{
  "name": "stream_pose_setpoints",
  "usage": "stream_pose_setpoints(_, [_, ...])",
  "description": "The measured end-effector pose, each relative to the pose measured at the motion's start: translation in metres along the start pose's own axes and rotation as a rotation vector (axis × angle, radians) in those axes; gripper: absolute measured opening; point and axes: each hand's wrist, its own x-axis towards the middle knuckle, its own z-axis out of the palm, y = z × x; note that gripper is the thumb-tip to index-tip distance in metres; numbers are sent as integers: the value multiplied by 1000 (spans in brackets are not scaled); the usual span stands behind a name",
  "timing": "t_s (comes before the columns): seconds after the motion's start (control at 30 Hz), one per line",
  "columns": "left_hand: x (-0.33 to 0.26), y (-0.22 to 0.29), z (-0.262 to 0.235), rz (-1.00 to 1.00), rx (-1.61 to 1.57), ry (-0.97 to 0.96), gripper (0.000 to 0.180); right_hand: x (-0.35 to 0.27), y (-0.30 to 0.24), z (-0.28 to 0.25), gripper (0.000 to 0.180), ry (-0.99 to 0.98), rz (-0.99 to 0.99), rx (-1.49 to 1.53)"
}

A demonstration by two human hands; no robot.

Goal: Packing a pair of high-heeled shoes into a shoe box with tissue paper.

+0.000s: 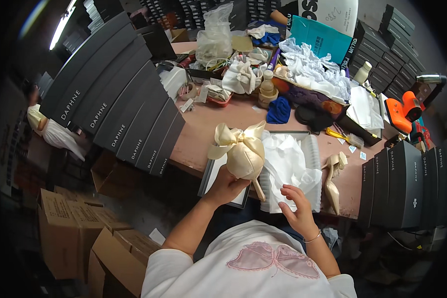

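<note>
1. Your left hand [227, 188] has its fingers closed on a cream satin shoe [247, 164]; the shoe rises above them, bow uppermost, its slim heel pointing down just right of your fingertips.
2. Your right hand [299, 211] is part-open, fingers apart, with nothing visible in its grasp. It is at the near edge of white tissue paper [284, 158]; whether they touch, you cannot tell.
3. Two cream shoes show: the held one, and a second shoe [332, 185] on the counter [351, 196], right of the tissue.
4. Also there: one yellow-handled brush [353, 139], one blue cloth [279, 110].
</note>
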Motion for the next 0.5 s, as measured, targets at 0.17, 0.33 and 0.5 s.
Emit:
stream_pose_setpoints(0.17, [3, 2, 6, 14, 13, -55, 21, 5, -5, -13, 40, 35, 17, 120])
stream_pose_setpoints(0.33, [10, 25, 17, 65, 180, -368, 23, 20, -23, -20, 105, 14, 128, 851])
stream_pose_setpoints(0.5, [2, 59, 29, -34, 613, -821, 22, -11, 12, -1, 87, -466, 352, 1110])
